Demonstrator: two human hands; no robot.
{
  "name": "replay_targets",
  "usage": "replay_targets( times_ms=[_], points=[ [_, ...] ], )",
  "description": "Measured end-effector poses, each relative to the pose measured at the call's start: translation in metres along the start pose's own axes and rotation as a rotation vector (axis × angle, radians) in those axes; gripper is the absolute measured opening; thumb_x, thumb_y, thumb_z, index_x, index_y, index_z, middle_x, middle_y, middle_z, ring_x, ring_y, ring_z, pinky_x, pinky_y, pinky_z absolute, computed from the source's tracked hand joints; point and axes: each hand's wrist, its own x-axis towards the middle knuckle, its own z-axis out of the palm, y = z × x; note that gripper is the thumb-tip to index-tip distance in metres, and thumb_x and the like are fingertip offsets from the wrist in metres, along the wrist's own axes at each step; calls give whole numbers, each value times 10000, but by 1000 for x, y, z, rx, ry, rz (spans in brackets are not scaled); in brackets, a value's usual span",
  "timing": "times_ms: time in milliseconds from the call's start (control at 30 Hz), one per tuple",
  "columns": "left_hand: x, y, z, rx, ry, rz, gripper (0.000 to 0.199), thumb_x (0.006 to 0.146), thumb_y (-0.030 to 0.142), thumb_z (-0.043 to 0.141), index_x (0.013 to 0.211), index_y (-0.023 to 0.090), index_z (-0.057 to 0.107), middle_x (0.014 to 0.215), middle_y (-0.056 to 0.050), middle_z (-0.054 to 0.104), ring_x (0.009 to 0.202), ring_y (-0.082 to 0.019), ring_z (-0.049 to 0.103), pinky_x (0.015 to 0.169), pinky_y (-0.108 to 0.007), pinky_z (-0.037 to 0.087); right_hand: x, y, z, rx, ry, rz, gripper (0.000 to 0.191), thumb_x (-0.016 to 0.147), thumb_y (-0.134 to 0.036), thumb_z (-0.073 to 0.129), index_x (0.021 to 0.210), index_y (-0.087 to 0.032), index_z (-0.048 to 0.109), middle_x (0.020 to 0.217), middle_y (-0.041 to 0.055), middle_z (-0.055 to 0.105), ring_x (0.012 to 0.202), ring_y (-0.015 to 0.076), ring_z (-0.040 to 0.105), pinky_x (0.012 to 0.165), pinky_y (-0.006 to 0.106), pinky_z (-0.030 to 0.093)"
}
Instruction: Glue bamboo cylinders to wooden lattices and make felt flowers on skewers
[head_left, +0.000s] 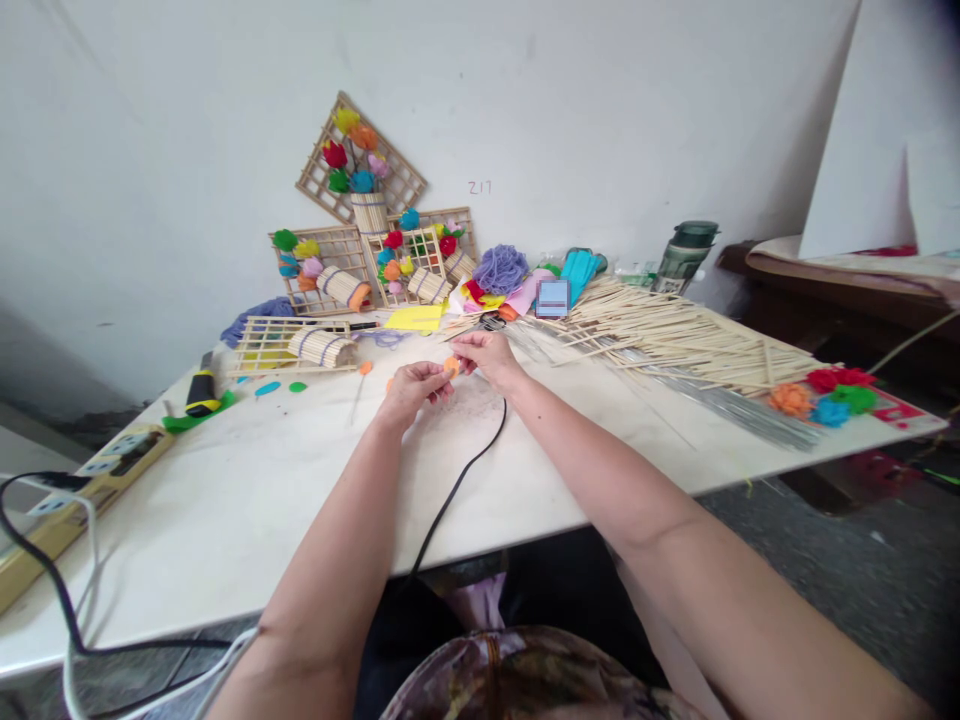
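Between my hands, above the middle of the white table [525, 480], is a small round orange piece [451, 366], perhaps felt or paper. My left hand [416, 392] pinches it between thumb and fingers. The fingers of my right hand [486, 358] are closed at its other edge; what exactly they grip is too small to make out. Left of my hands lies a thin wire with an orange tip [365, 368]. Beyond them rest black-handled scissors [491, 321] and a yellow sheet [415, 318]. Blue [268, 388] and green [298, 387] cut pieces lie farther left.
Stick lattices with colourful flowers [362, 180] lean against the wall. Many thin wooden sticks [675, 330] and grey wires [739, 405] cover the right side. A cutter knife [202, 390] and a power strip [112, 480] are at left. A black cable [465, 475] crosses the front.
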Motion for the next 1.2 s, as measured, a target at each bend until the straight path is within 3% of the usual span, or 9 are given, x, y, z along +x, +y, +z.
replay_targets(
  times_ms=[600, 1200],
  points=[
    [1, -5, 1, -40, -48, -2, 351, 603, 473, 735, 684, 153, 615, 583, -26, 632, 468, -87, 514, 478, -220, 396, 0, -4, 4, -146, 24, -72, 143, 666, -224, 651, 611, -166, 532, 439, -68, 495, 360, 51, 439, 358, 166, 385],
    [1, -2, 4, -73, -41, -41, 340, 582, 447, 755, 661, 147, 616, 565, -17, 632, 456, -85, 519, 469, -210, 388, 8, 10, 1, -395, 33, -237, 51, 714, -204, 546, 686, -162, 541, 555, -51, 535, 440, 71, 462, 437, 189, 375]
  ],
)
